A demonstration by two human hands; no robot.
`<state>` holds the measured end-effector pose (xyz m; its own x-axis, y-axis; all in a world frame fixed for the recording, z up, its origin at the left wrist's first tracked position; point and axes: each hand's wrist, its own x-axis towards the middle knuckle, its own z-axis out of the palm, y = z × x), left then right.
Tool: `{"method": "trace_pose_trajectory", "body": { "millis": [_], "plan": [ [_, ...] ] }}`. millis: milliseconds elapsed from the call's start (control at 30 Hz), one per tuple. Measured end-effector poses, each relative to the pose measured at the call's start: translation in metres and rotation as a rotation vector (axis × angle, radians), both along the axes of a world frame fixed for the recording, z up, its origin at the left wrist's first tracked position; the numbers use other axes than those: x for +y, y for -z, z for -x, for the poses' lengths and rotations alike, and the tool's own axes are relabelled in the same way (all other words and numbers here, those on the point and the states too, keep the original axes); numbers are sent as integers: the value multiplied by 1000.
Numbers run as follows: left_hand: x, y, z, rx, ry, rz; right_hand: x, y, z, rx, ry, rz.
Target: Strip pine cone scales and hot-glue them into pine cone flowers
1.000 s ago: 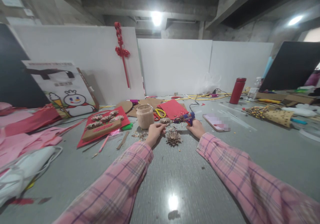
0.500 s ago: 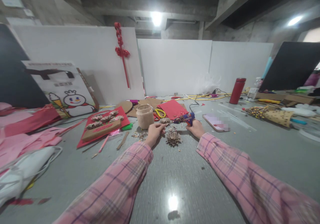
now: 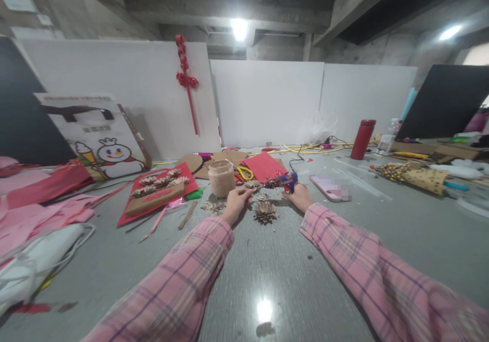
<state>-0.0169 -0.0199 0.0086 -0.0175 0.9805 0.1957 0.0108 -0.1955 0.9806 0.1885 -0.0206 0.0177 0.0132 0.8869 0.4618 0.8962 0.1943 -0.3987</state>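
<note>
My right hand (image 3: 300, 197) is wrapped round a blue hot glue gun (image 3: 289, 180), its nozzle pointing left. My left hand (image 3: 237, 202) is closed in a pinch close to the nozzle; whatever its fingertips hold is too small to make out. Below and between the hands, a grey-brown flower shaped like an open pine cone (image 3: 265, 211) lies on the table. Another such flower (image 3: 252, 184) sits just behind my left fingertips. A tan-wrapped jar (image 3: 222, 180) stands beyond my left hand, with small brown scraps (image 3: 214, 207) at its foot.
On the left, a red sheet (image 3: 128, 210) carries several brown flowers and a cardboard strip (image 3: 153, 200). Yellow-handled scissors (image 3: 244, 172) and red paper (image 3: 265, 165) lie behind the hands. A phone (image 3: 329, 187), red flask (image 3: 362, 139) and wrapped bouquet (image 3: 412, 174) are rightward.
</note>
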Motion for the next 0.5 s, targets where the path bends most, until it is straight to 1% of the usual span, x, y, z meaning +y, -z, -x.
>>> {"method": "trace_pose_trajectory", "body": {
  "millis": [200, 367, 500],
  "plan": [
    [-2, -1, -1, 1, 3, -18, 2, 2, -1, 16, -34, -30],
    [-4, -3, -2, 19, -1, 3, 3, 4, -2, 13, -83, -41],
    [-5, -5, -3, 21, -2, -5, 4, 5, -2, 18, -80, -45]
  ]
}}
